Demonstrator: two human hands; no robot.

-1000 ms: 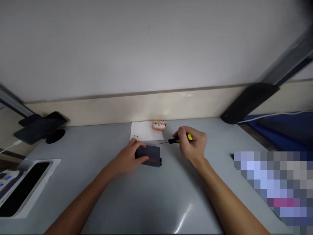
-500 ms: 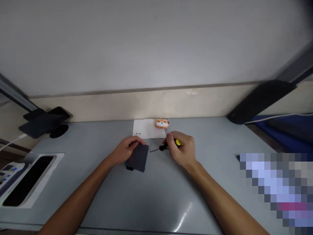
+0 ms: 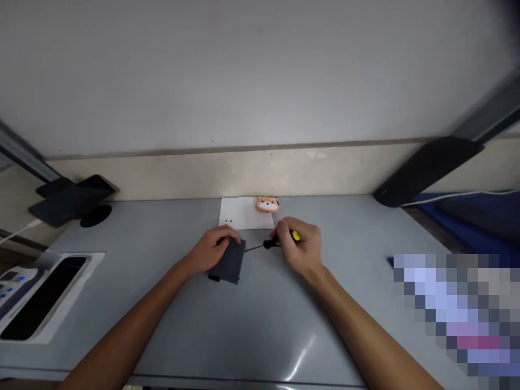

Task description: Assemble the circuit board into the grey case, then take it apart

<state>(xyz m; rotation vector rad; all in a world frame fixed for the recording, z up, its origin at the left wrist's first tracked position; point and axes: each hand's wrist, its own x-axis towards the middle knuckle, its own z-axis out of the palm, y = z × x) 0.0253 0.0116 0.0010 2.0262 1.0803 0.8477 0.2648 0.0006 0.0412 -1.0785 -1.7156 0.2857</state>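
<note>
Black phone is seen propped on a stand at far left, with a white-and-black device lying below it near the table edge. The grey table carries the work at its middle. The left hand is closed over the far-left edge of a dark grey box, fingers wrapped on top, the box pinned flat on the table. The box is seen as a small flat rectangular casing, matte, with a darker tab or port showing at its near-left corner. A white paper sheet lies just behind it, two tiny dark specks, possibly screws, on it; an orange animal-face figure sits at the sheet's far-right corner. The right hand is closed on a screwdriver with black-and-yellow handle, its thin shaft aimed left, tip at or touching the box's right edge. Progress judged: casing looks closed; the tip is only being presented at its side, so opening appears barely begun. A dark lamp arm is seen at right.
</note>
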